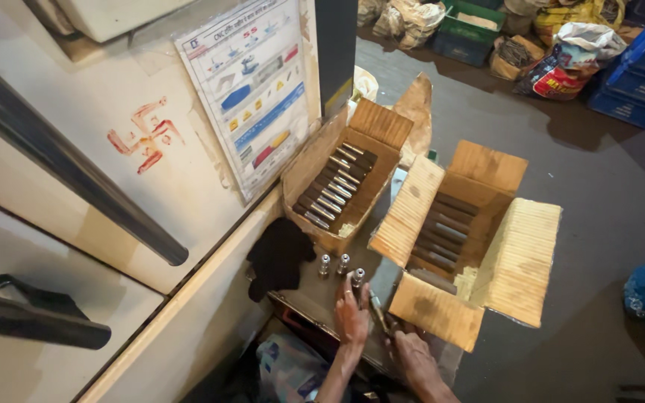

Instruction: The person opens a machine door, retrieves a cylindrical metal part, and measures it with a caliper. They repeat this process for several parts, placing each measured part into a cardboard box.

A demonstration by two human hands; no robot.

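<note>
My left hand (351,312) reaches forward over a small metal shelf (315,295), its fingertips closed on the nearest of three short metal parts (357,277) standing upright in a row. The other two parts (334,263) stand free to its left. My right hand (412,352) lies lower right, closed around the end of a thin metal rod (378,309) that points up between the two hands. Just beyond are two open cardboard boxes: the left box (378,123) holds a row of shiny metal cylinders, the right box (487,168) holds darker ones.
A black cloth (278,255) lies on the shelf's left end. A cream machine door with dark bar handles (76,168) and a picture poster (251,89) fills the left. Blue crates (640,75), a green crate (472,33) and sacks (569,67) stand on the grey floor beyond.
</note>
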